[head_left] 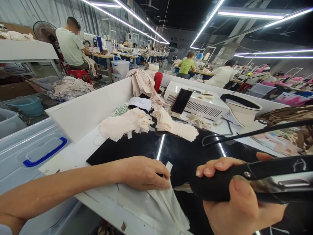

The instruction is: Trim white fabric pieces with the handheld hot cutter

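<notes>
My left hand (146, 173), its fingers drawn together, grips the edge of a pale grey-white fabric piece (166, 209). A narrow whitish strip (169, 165) sticks up just past the fingertips. The fabric lies partly over a glossy black panel (132, 148) and the white table edge. On the right, my right hand (234, 202) is wrapped around a thick black hand-held tool (220, 182) with a silver strip along its side. The tool's exact kind and its far end are out of sight. It is held above the panel.
Behind the panel lie two stacks of cream fabric pieces (126, 122) (176, 125), a phone (181, 101) leaning on a white vented machine (195, 99), and a white curved container (242, 109). A black cord (259, 130) crosses at right. A lidded bin (29, 147) stands left; people sew beyond.
</notes>
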Demonstrator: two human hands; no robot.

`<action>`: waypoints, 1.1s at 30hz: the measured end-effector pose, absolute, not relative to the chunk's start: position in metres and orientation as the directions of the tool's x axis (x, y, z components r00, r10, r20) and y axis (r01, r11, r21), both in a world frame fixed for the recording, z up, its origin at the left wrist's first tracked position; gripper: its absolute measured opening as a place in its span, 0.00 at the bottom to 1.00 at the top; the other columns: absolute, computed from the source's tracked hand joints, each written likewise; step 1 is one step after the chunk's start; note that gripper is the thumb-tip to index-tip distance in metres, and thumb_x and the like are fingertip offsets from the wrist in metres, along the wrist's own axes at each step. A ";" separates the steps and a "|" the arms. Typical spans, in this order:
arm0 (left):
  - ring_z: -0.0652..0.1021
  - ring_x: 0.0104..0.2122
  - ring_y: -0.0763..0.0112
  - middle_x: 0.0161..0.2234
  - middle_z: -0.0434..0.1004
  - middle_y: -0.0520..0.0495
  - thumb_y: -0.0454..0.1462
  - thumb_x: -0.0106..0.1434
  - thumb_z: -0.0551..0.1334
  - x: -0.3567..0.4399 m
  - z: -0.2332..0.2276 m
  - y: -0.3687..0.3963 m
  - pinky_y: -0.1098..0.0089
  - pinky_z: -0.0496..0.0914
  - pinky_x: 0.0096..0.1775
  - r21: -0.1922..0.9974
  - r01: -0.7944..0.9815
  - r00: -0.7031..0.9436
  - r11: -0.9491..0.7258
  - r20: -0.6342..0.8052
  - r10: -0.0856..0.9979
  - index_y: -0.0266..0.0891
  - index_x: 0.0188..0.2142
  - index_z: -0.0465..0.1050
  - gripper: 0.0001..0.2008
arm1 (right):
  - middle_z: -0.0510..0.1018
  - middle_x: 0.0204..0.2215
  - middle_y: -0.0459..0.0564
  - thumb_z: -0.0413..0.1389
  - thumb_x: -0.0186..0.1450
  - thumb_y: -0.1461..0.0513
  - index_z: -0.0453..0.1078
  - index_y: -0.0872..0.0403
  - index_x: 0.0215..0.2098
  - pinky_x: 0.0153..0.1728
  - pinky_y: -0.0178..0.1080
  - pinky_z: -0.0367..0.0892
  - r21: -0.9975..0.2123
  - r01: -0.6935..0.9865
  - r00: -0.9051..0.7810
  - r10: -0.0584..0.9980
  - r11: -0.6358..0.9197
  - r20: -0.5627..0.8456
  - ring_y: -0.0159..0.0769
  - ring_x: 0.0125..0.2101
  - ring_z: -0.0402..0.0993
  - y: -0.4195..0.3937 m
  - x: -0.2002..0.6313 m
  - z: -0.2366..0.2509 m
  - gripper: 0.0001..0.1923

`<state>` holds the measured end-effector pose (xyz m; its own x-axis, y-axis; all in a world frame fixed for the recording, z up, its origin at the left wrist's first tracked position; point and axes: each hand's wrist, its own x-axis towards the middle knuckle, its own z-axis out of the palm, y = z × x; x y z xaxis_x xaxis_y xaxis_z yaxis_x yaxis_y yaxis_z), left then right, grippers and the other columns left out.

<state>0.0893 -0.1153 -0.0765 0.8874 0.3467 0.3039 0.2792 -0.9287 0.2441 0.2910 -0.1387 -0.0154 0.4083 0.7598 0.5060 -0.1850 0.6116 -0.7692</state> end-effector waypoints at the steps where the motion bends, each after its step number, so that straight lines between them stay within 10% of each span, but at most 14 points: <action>1: 0.81 0.49 0.64 0.54 0.80 0.43 0.35 0.77 0.59 0.089 -0.077 -0.115 0.70 0.75 0.48 0.250 0.275 0.886 -0.929 0.309 0.345 0.41 0.52 0.79 0.10 | 0.78 0.25 0.37 0.66 0.55 0.63 0.67 0.47 0.52 0.18 0.40 0.75 -0.768 -0.192 0.399 0.764 0.611 0.507 0.36 0.19 0.70 -0.138 0.291 -0.017 0.27; 33: 0.79 0.49 0.64 0.54 0.78 0.42 0.37 0.78 0.57 0.089 -0.086 -0.116 0.70 0.74 0.48 0.279 0.290 0.857 -0.915 0.349 0.378 0.42 0.52 0.79 0.12 | 0.79 0.28 0.38 0.68 0.61 0.63 0.65 0.45 0.55 0.21 0.39 0.75 -0.746 -0.227 0.351 0.767 0.627 0.538 0.32 0.21 0.73 -0.118 0.282 -0.024 0.27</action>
<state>0.0885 -0.1164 -0.0855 0.8574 0.3778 0.3495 0.2895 -0.9155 0.2795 0.2823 -0.1182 -0.0242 0.3506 0.7668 0.5377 -0.2270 0.6266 -0.7456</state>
